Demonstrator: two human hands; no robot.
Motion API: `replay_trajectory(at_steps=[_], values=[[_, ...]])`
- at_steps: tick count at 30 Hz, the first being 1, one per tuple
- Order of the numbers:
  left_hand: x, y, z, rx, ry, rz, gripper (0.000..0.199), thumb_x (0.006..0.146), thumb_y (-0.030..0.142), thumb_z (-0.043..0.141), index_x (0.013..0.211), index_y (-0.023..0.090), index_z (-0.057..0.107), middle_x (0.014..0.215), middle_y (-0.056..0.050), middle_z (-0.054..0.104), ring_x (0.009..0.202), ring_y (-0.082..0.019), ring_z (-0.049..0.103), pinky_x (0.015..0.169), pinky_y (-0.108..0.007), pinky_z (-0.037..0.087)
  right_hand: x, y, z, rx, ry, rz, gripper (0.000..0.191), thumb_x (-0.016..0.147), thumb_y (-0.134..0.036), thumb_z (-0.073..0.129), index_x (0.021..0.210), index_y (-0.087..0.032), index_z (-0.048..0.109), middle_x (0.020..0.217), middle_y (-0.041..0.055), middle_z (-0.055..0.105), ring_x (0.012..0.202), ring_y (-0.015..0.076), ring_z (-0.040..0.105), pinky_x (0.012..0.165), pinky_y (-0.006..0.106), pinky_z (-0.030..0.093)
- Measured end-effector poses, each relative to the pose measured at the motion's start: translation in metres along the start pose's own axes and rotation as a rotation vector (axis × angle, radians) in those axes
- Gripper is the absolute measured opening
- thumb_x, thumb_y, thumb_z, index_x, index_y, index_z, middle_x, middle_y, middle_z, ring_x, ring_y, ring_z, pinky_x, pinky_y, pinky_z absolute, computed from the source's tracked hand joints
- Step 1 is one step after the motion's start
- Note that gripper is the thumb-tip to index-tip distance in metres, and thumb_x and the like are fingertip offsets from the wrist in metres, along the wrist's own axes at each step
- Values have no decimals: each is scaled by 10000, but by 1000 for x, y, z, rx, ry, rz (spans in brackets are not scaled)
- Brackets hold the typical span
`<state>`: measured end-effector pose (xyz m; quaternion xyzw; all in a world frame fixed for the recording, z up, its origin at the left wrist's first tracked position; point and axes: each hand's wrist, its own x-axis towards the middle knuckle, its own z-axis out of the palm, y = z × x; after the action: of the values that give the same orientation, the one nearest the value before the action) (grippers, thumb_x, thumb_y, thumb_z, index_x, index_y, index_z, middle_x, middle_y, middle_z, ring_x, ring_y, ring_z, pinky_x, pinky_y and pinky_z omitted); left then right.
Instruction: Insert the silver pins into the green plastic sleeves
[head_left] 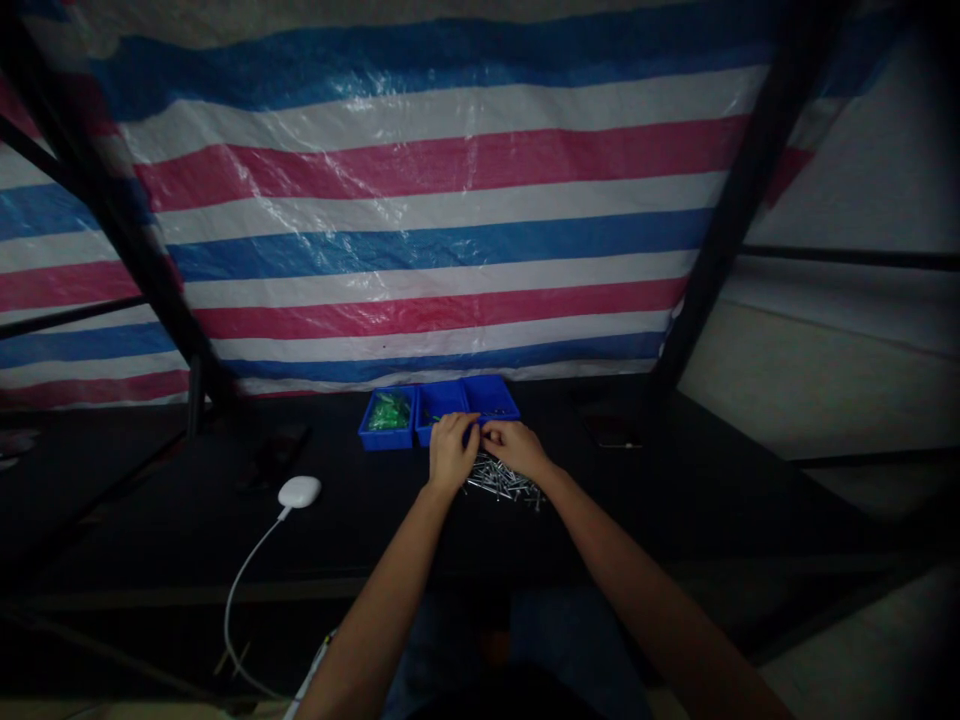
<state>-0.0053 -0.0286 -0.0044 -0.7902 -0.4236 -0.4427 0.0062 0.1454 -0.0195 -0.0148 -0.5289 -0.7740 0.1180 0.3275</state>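
My left hand (pixel 452 450) and my right hand (pixel 517 447) come together at the front of the blue bins, fingertips almost meeting. Both have their fingers bent inward and closed; whatever they hold is too small and dark to make out. Just below them, a loose pile of silvery screws or nails (pixel 506 482) lies on the black table. Green pieces (pixel 390 411), seemingly in clear plastic, fill the left blue bin (pixel 387 440). The middle blue bin (pixel 442 393) is partly covered by my left hand. In the right blue bin (pixel 489 388) a few small pieces show.
A white rounded device (pixel 299 491) with a white cable (pixel 234 590) sits on the black table (pixel 375 530) to the left. Dark flat objects lie at left (pixel 274 455) and right (pixel 616 430). Behind hangs a striped plastic sheet (pixel 442 240) between black frame posts (pixel 731 230).
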Motion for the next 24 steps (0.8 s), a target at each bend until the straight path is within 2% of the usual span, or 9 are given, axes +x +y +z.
replay_trajectory(at_steps=[4,6,10,14,16,19,22,24], values=[[0,0,0,-50,-25,12,207,877,231,438,988,189,607,955,-63,632,937,-192,559,840,-346,430,8,13,6,288,127,-23,205,784,-362,536,817,-188,641,718,-5,627,549,107,500,524,211,367],[1,0,0,-71,-27,22,207,877,229,436,993,189,602,955,-64,624,937,-188,560,846,-340,438,12,16,9,390,146,-54,220,772,-370,546,821,-174,634,770,11,634,566,110,501,542,222,390],[0,0,1,-74,-21,29,210,879,213,424,998,190,595,963,-65,603,953,-182,549,860,-330,439,13,17,9,560,109,-42,259,755,-413,548,806,-172,627,742,17,638,595,123,537,545,229,424],[-1,-1,2,-85,-56,23,224,876,183,415,1019,195,586,968,-59,598,958,-176,548,861,-319,436,11,14,5,743,50,39,325,729,-471,558,805,-159,614,601,0,609,414,87,455,397,197,350],[-1,-3,3,-106,-69,9,222,872,182,423,1022,191,586,967,-59,606,938,-175,557,841,-315,442,10,12,2,802,43,72,347,705,-484,578,807,-154,610,608,6,619,370,68,414,366,191,319],[-1,-6,5,-157,-60,-37,191,859,195,457,979,181,604,955,-59,629,871,-168,578,786,-302,456,10,9,-4,878,84,118,391,688,-483,589,905,-158,601,694,23,656,379,65,436,364,188,325],[0,-10,10,-265,-7,-154,196,836,222,504,1002,173,595,891,-45,652,699,-131,583,662,-260,465,10,8,-10,950,142,158,468,701,-469,575,1069,-180,552,756,23,675,385,66,463,363,184,334],[1,-12,12,-371,35,-240,224,814,248,538,1018,164,581,842,-35,656,580,-101,552,574,-229,446,10,8,-12,977,170,178,487,701,-457,580,1100,-182,540,757,23,678,379,63,466,361,182,334]])
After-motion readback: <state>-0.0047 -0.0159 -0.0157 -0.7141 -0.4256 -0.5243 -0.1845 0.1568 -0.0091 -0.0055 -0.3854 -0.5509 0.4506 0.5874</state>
